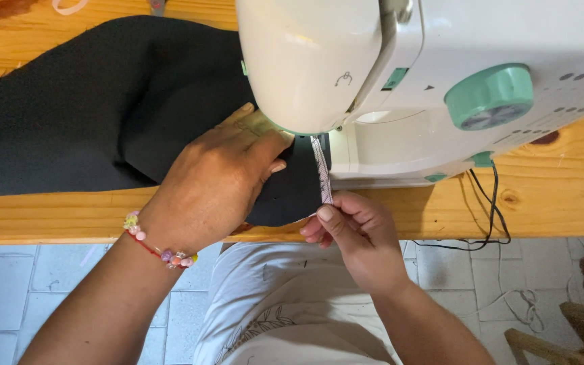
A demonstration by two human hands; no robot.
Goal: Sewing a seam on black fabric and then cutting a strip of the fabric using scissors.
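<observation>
On a wooden table (49, 216), the left hand (214, 182) lies flat, steadying black fabric (96, 108) under a white sewing machine (373, 67), while the right hand (353, 233) pinches patterned ribbon trim (322, 172) taut along the edge.

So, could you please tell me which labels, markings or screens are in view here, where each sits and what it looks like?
No packages, signs or screens show, only markings on the sewing machine.
Small teal rectangular label: on the white machine front, left of the dial.
Round teal dial: right part of the front, with a grey marked face.
Rows of small grey marks: far right of the front.
Small dark symbol: on the cream head.
</observation>
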